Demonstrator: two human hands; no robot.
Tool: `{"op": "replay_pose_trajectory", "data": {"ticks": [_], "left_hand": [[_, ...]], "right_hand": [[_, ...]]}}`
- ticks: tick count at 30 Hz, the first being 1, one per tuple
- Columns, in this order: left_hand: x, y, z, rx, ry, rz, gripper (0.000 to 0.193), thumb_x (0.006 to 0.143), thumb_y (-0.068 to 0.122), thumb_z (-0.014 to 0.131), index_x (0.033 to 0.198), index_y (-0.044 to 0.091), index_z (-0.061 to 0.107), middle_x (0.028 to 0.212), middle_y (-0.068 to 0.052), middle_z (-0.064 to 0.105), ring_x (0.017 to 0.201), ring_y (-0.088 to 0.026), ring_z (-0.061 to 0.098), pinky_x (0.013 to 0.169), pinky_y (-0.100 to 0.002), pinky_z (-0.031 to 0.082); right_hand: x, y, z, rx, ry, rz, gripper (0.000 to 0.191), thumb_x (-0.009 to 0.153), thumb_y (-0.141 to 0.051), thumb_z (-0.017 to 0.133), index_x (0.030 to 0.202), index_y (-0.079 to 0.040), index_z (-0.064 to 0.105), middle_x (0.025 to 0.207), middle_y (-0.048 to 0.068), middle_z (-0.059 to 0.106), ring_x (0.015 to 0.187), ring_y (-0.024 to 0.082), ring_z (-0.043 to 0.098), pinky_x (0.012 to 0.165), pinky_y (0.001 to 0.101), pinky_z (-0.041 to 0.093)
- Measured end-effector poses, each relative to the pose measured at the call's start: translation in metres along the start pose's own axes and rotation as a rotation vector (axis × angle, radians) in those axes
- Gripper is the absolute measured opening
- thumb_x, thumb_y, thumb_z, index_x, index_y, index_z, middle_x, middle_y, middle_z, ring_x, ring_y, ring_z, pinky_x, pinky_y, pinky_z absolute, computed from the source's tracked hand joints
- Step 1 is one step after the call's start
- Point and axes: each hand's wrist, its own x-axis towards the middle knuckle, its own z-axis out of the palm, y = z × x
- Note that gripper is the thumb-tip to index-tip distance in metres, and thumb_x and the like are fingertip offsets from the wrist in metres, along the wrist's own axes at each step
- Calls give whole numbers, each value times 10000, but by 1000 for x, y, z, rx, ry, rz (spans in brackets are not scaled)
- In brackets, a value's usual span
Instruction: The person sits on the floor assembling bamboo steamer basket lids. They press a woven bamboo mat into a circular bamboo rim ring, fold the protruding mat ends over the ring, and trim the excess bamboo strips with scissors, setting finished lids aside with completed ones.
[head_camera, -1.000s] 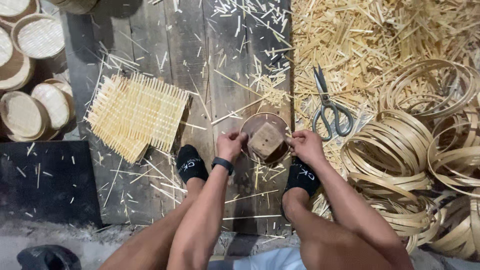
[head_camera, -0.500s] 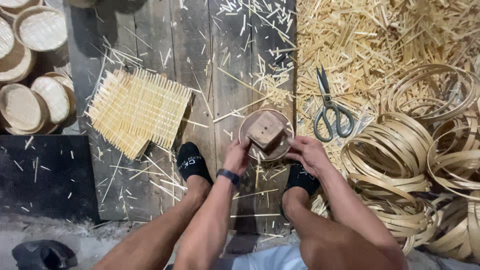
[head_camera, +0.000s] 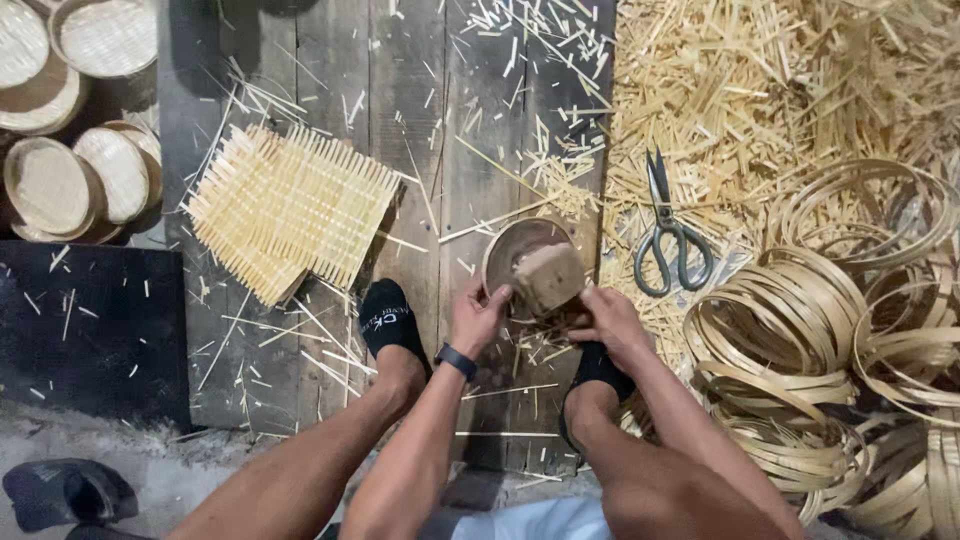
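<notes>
I saw left hand (head_camera: 478, 318) and right hand (head_camera: 610, 322) clamped on round bamboo frame (head_camera: 505, 250) with wooden block (head_camera: 548, 276); scissors (head_camera: 668, 232) right of frame.

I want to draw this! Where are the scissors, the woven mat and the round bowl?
scissors (head_camera: 668, 240): head view, on the pivot above the handles.
woven mat (head_camera: 290, 208): head view, on its middle.
bowl (head_camera: 505, 245): head view, on its left inner wall.
</notes>
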Motion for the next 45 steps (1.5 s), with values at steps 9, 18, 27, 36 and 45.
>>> {"op": "replay_pose_trajectory", "data": {"ticks": [9,18,27,36,45], "left_hand": [[-24,88,45,-137,-58,416,551,953,356,662,1410,58,587,1112,-176,724,936,-277,687,842,-386,568],[28,66,23,172,212,248,464,1050,430,511,1189,59,754,945,-157,785,840,-193,726,749,-348,557],[56,8,-75,771,-329,20,308,835,260,776,1033,25,764,882,-190,750,785,-250,717,737,-388,559],[101,106,-29,-111,-33,97,464,886,357,744,1205,30,666,904,-98,779,735,-177,738,637,-329,593],[54,48,-16,-172,150,218,384,877,332,788,1076,3,771,939,-76,777,810,-146,696,745,-298,571]], "right_hand": [[-11,-56,36,-573,212,-371,1033,587,-450,951,1313,2,372,1233,208,607,1121,283,650,931,385,555],[-2,-52,22,-292,20,-269,808,655,-340,849,1269,-17,436,1129,172,609,976,285,672,839,423,600],[-12,-31,-38,69,1,-310,682,751,-273,726,1347,-14,520,1120,94,637,968,212,648,839,365,562],[-11,-35,-14,107,-110,-354,547,867,-306,682,1305,7,592,1088,79,658,952,195,625,851,347,505],[16,-44,31,29,-102,-210,483,1001,-403,497,1245,-4,618,1150,141,641,986,205,672,802,358,609]]}}
